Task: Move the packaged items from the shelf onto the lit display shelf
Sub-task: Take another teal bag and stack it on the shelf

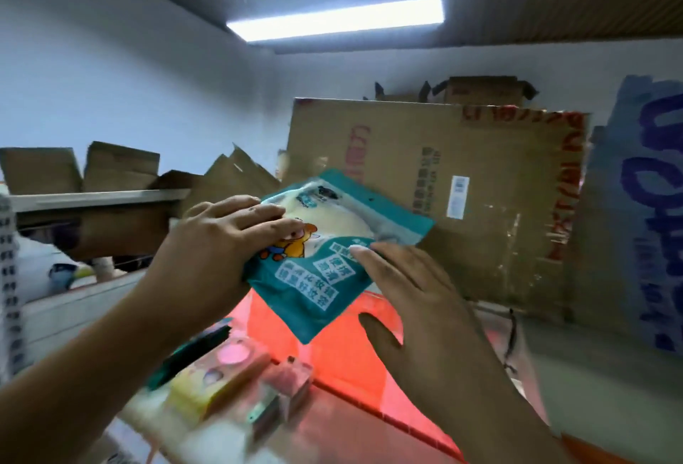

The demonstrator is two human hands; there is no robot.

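Observation:
A teal packaged pouch [332, 271] with a cartoon figure and a white window hangs tilted above the red-lit shelf surface [343, 356]. My left hand [218, 253] grips its left edge, fingers laid over the front. My right hand [414, 301] touches the pouch's right side with straight fingers, thumb spread below. Small pink and yellow boxed items [221, 375] lie on the shelf near its front edge.
A large flattened cardboard box [480, 204] leans against the back wall, with a blue-printed carton [643, 212] to its right. More open cardboard boxes [111, 171] stand on a metal rack at the left. A light strip [336, 18] glows overhead.

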